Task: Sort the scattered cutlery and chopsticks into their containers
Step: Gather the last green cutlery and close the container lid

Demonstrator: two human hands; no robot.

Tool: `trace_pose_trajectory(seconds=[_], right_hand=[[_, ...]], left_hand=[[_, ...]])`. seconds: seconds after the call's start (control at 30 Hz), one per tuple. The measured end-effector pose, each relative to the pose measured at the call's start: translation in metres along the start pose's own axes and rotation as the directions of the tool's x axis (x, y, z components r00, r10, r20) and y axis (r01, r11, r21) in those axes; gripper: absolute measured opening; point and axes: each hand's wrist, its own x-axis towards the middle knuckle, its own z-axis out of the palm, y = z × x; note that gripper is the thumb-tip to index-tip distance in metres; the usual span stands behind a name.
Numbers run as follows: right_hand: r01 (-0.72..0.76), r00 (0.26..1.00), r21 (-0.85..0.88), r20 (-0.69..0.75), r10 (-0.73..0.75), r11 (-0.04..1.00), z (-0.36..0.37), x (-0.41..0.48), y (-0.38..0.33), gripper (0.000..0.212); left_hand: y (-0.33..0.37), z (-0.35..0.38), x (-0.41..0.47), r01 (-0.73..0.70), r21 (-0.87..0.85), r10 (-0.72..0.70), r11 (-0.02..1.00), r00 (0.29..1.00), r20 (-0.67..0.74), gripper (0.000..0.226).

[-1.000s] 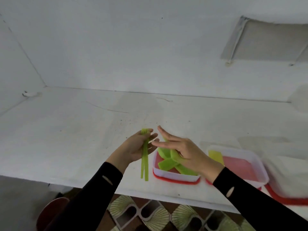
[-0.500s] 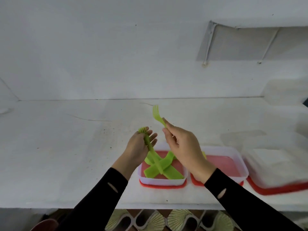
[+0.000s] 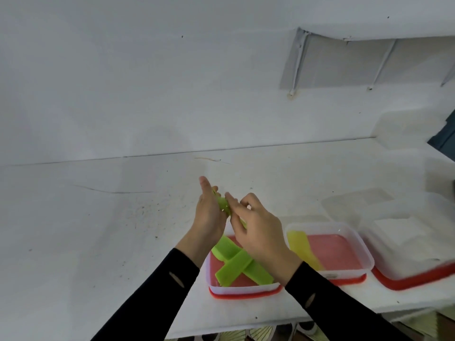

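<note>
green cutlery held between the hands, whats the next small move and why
Probably lower the green cutlery into the container beneath the hands: both the left hand and right hand hold it, and matching green pieces already lie there.

Wide flat green strips [image 3: 236, 267]: plastic, smooth, with a dull sheen. Slim green utensil [image 3: 222, 205]: looks like the same plastic. Flat yellow strip [image 3: 301, 247]: plastic, smooth. Square tubs [image 3: 246, 288]: milky translucent plastic walls on glossy red plastic bases. White tabletop [image 3: 98, 230]: matt, scuffed, dark-specked. Black sleeves [image 3: 157, 291]: matt cloth.
</note>
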Motion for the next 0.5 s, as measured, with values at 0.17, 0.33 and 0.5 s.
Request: trace_pose_trajectory(seconds=[0.17, 0.33, 0.5], right_hand=[[-0.087, 0.991, -0.035, 0.102, 0.091, 0.996, 0.007, 0.000, 0.003, 0.052], [-0.174, 0.982, 0.220, 0.117, 0.151, 0.960, -0.001, 0.009, 0.016, 0.020], [-0.136, 0.972, 0.303, 0.226, 0.068, 0.943, -0.024, 0.031, 0.036, 0.046]], left_hand=[[-0.008, 0.003, 0.008, 0.014, 0.022, -0.016, 1.000, 0.997, 0.079, 0.043], [-0.011, -0.004, 0.013, -0.220, 0.367, 0.174, 0.904, 0.972, 0.156, 0.035], [-0.003, 0.003, 0.005, -0.255, 0.562, 0.038, 0.787, 0.929, 0.368, 0.060]])
